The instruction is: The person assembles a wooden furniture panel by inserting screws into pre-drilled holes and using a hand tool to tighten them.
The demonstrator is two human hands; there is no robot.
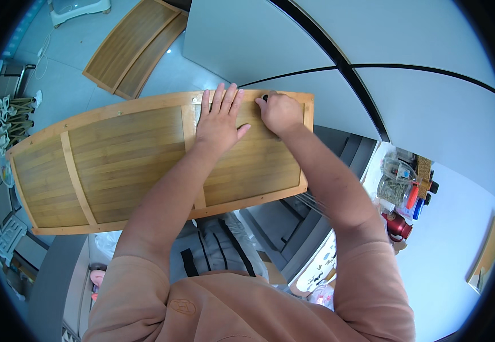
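Note:
A long wooden panel [128,162], with a light frame and crossbars around darker boards, lies in front of me. My left hand [220,122] rests flat on it beside a crossbar, fingers spread over the far rail. To its right, my right hand [281,114] is closed in a fist at the panel's far right corner. A small black thing [265,97] pokes out by the thumb. Most of it is hidden in the fist, so I cannot make out its kind. Small metal fittings [194,100] show along the far rail.
Beyond the panel, more wooden panels [136,43] lie on the tiled floor. Large white cabinet doors [430,102] stand at the right. Jars, a red flask [397,226] and other small items sit on a ledge there. A grey padded piece [216,248] lies below the panel's near edge.

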